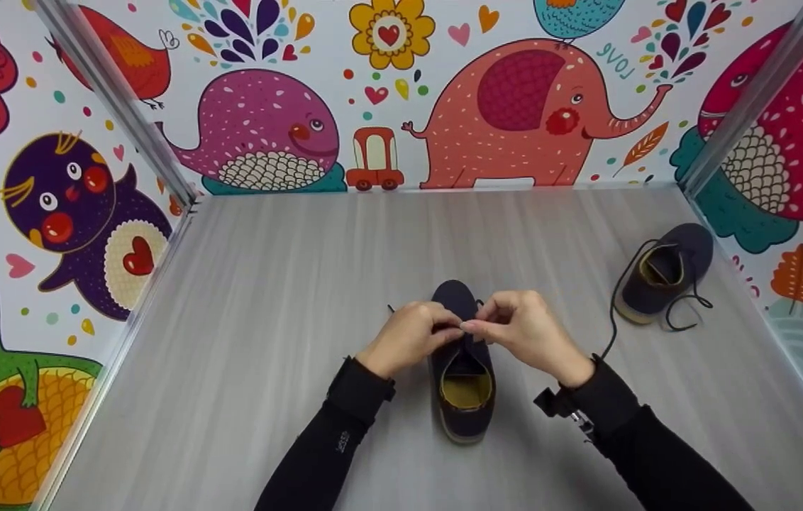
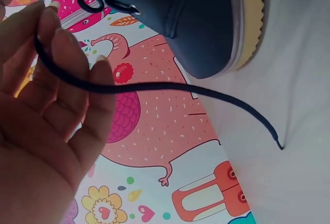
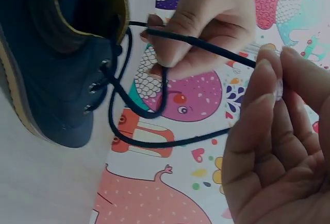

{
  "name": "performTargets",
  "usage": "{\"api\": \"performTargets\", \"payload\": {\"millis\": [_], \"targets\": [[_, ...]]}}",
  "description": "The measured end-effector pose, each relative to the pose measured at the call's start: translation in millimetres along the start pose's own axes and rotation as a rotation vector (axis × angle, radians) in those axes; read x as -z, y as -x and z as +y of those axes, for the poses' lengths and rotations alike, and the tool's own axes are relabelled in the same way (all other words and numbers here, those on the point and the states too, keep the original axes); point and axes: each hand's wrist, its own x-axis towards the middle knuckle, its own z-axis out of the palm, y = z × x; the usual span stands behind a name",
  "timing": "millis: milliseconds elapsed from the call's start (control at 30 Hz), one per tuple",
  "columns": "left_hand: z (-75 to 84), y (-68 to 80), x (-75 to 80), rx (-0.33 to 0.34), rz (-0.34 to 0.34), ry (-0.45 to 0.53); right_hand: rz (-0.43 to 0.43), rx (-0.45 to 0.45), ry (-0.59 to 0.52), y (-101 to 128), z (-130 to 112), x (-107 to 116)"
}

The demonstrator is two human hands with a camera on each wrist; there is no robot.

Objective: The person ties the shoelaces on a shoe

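Grey wood-grain tabletop ran between cartoon-animal walls, and you had two navy shoes on it. Nearest you, close to the near edge at the middle, stood the navy shoe, heel toward you and toe pointing at the far wall, so its long axis ran straight away from you. Your left hand and right hand met right above its eyelets, equally near, fingers curled and pinching the dark shoelace, one strand each. That lace looped out of the eyelets toward your fingers, and its loose end trailed onto the surface beside the toe. Farther off, near the right edge, the second shoe lay apart, its own lace untied and sprawling.
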Motion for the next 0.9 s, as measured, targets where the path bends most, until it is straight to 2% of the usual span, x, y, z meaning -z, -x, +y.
{"api": "performTargets", "payload": {"millis": [133, 300, 433, 533, 633, 700, 800, 900], "targets": [[-1.5, -0.7, -0.7, 0.006, 0.0, -0.006, 0.037, 0.089, 0.097, -1.2, 8.1, -7.6], [-2.3, -0.9, -0.9, 0.004, 0.01, -0.012, 0.067, 0.314, 0.233, -2.9, 18.4, -15.6], [-3.4, -0.8, -1.3, 0.002, 0.013, -0.008, 0.124, 0.433, 0.23, -5.4, 19.2, -17.8], [-4.1, -0.9, -1.4, -0.002, 0.019, -0.002, 0.162, 0.454, 0.201, -7.7, 17.8, -17.1], [-4.4, -0.6, -1.3, -0.001, 0.017, 0.006, 0.16, 0.467, 0.248, -8.3, 19.6, -16.3], [-4.4, -0.5, -1.2, 0.0, 0.018, 0.006, 0.121, 0.466, 0.331, -6.9, 23.4, -15.4], [-4.4, 0.1, -1.2, 0.003, 0.022, 0.007, 0.006, 0.439, 0.425, -2.3, 29.9, -12.1], [-4.7, 0.8, -2.0, 0.001, 0.026, -0.001, -0.062, 0.386, 0.427, 4.3, 39.2, -5.2]]}}
